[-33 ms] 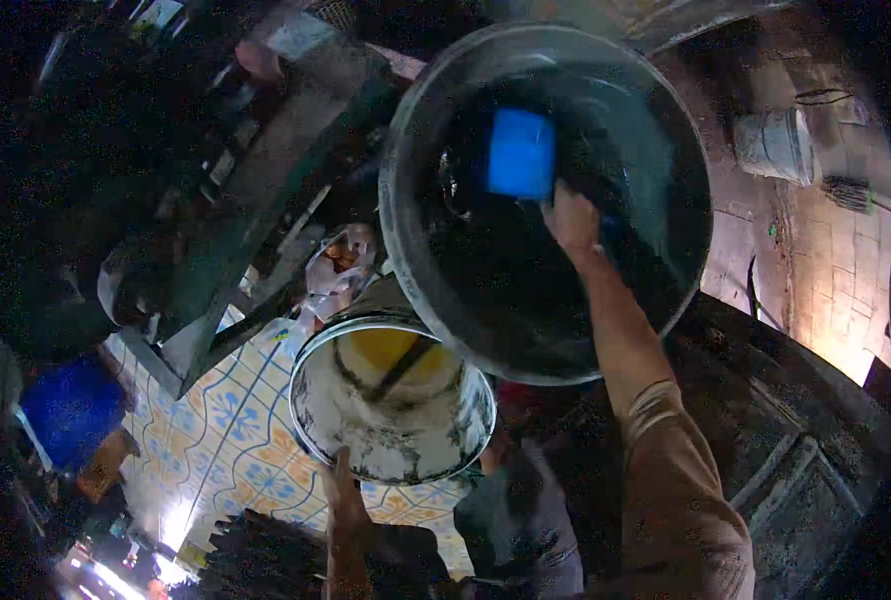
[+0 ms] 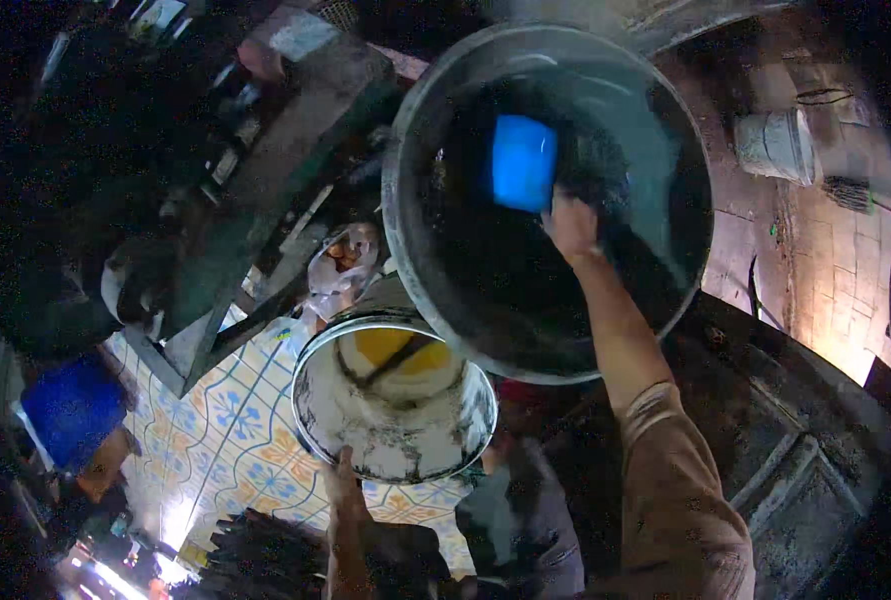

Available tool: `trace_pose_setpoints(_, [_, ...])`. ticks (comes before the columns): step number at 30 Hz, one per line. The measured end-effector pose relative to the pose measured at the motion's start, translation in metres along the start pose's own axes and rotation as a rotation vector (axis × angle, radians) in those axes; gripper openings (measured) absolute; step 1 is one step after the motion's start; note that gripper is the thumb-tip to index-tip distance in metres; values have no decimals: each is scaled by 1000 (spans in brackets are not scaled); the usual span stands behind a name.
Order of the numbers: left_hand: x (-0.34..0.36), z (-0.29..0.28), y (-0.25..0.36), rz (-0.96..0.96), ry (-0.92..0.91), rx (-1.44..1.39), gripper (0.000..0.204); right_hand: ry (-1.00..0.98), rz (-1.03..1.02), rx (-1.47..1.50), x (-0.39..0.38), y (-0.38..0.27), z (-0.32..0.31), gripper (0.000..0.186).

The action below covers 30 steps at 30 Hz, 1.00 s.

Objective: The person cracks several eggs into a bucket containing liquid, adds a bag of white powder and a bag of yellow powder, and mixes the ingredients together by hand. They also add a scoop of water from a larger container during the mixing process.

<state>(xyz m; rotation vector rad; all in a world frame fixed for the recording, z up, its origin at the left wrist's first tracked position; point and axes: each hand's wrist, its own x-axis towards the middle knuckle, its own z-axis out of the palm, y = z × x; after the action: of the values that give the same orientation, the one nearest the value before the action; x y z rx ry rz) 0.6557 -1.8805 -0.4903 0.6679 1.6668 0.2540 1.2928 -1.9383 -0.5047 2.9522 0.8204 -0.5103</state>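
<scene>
My right hand (image 2: 573,228) is closed around the handle end of a blue dipper (image 2: 523,165), inside a wide round tub (image 2: 397,200). The tub's inside is dark; water seems to shine in it, but its level is hard to make out. Nearer to me, a bucket (image 2: 310,400) leans with its open mouth toward me, whitish and stained inside, with yellow and a dark streak at the bottom. My left hand (image 2: 345,490) grips this bucket's near rim, thumb over the edge; its other fingers are hidden.
Patterned tiles (image 2: 230,410) cover the floor at left. A plastic bag (image 2: 345,255) with brownish round things lies between bucket and tub. A blue container (image 2: 73,412) stands at far left. A white bucket (image 2: 773,145) and a brush-like thing (image 2: 847,193) lie at right.
The blue dipper and my right hand have shifted slightly toward me inside the tub. My left hand and the bucket have hardly moved.
</scene>
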Motion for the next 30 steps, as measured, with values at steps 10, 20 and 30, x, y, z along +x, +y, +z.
trace_pose_setpoints(10, [5,9,5,217,-21,340,43,-486,105,633,-33,0,-6,33])
trace_pose_setpoints(20, [-71,72,115,705,184,975,95,-574,222,793,-96,5,-109,33])
trace_pose_setpoints(30, [-64,68,106,692,-27,795,110,-409,192,960,-181,-31,-197,35])
